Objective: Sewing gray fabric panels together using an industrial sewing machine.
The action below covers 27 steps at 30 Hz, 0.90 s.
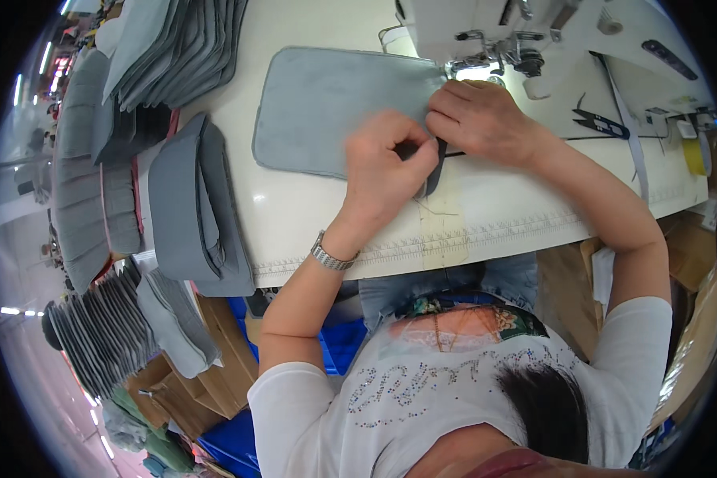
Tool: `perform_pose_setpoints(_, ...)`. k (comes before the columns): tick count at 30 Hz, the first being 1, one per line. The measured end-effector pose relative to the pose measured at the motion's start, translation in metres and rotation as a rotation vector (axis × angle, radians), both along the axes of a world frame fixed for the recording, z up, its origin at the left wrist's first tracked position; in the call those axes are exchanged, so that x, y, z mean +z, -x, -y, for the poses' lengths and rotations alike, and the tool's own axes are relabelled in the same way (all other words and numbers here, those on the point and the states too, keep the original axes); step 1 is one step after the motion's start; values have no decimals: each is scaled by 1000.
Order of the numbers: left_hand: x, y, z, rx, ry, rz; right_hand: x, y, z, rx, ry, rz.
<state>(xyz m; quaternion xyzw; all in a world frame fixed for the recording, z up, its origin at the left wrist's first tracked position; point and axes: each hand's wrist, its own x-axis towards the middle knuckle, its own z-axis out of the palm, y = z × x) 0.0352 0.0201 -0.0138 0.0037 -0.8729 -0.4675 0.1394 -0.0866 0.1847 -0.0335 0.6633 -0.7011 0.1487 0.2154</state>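
A grey rounded-corner fabric pad (327,107) lies flat on the white sewing table (502,215), its right edge at the sewing machine's presser foot (486,65). My left hand (389,159), a metal watch on its wrist, pinches the pad's near right corner together with a dark strip (433,177). My right hand (478,119) presses the same edge of the pad just in front of the needle, fingers closed on the fabric. Both hands touch each other over that corner.
The white sewing machine (494,28) stands at the back. Thread snips (601,123) and a white tape (633,151) lie to the right, a yellow roll (695,151) at the far right. Stacks of grey pads (175,52) and folded grey pieces (191,211) fill the left.
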Motion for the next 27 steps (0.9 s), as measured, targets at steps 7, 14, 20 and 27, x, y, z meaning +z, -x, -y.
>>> perform_pose_setpoints(7,9,31,39,-505,516,-335,0,-25,-25,-120,-35,211)
perform_pose_setpoints(14,4,43,44,-610,592,-198,7,-34,-39,-145,100,249)
perform_pose_setpoints(20,8,40,32,-558,655,-130,-6,-31,-45,-361,104,300)
perform_pose_setpoints(27,15,36,20,-478,670,-103,-5,-25,-32,-535,-3,144)
